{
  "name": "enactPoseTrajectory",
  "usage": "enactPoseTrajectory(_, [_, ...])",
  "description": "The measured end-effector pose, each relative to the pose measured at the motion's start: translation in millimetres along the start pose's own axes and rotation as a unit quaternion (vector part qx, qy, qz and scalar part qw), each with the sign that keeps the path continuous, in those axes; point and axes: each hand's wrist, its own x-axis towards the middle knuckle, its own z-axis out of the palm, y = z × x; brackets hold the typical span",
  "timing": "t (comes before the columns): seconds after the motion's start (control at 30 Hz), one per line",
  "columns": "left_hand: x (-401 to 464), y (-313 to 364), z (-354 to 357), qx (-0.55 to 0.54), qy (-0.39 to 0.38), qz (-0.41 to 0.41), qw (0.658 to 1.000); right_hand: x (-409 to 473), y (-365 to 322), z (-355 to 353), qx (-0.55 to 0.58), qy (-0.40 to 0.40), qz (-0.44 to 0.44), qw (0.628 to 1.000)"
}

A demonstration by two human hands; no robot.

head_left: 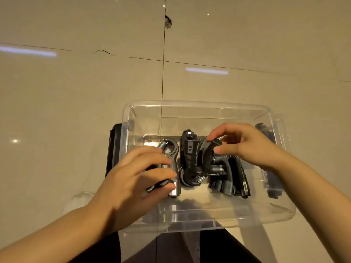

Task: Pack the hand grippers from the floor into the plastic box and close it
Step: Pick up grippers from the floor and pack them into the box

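Nearest the camera, two bare forearms are reaching into a clear plastic box (207,221) sitting on a tiled floor (76,92). The left hand (136,179) is curling its fingers round a hand gripper (171,149) with a silver spring, lying at the left of the box bottom. The right hand (247,145) is pinching the black handle of a second hand gripper (208,156) between thumb and fingertips, lifted over the middle of the pile.

Counting is uncertain: at least three or four black hand grippers are lying tangled in the box, two of them in the hands, and the overlap is hiding the exact number. One box is showing. Black latches (114,149) are hanging at its left and right ends. No lid is clearly showing, and no grippers are lying on the floor in view.

Likely risks: the springs and handles could be hooking together, so one gripper drags another out of place. A handle standing up above the rim would be stopping the lid from seating.
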Motion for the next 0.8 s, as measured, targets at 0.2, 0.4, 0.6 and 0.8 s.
enactPoseTrajectory(0.2, [-6, -5, 11, 0.048, 0.008, 0.056, 0.997, 13, 19, 11, -0.158, 0.089, -0.067, 0.981])
enactPoseTrajectory(0.4, [-7, -7, 12, 0.047, 0.015, 0.065, 0.997, 4, 38, 14, -0.307, 0.027, -0.038, 0.950])
enactPoseTrajectory(0.6, [-6, -6, 11, 0.048, 0.019, 0.062, 0.997, 9, 53, 34, -0.541, -0.057, -0.043, 0.838])
enactPoseTrajectory(0.8, [-7, -5, 11, 0.051, 0.018, 0.057, 0.997, 12, 60, 29, -0.564, -0.023, -0.044, 0.825])
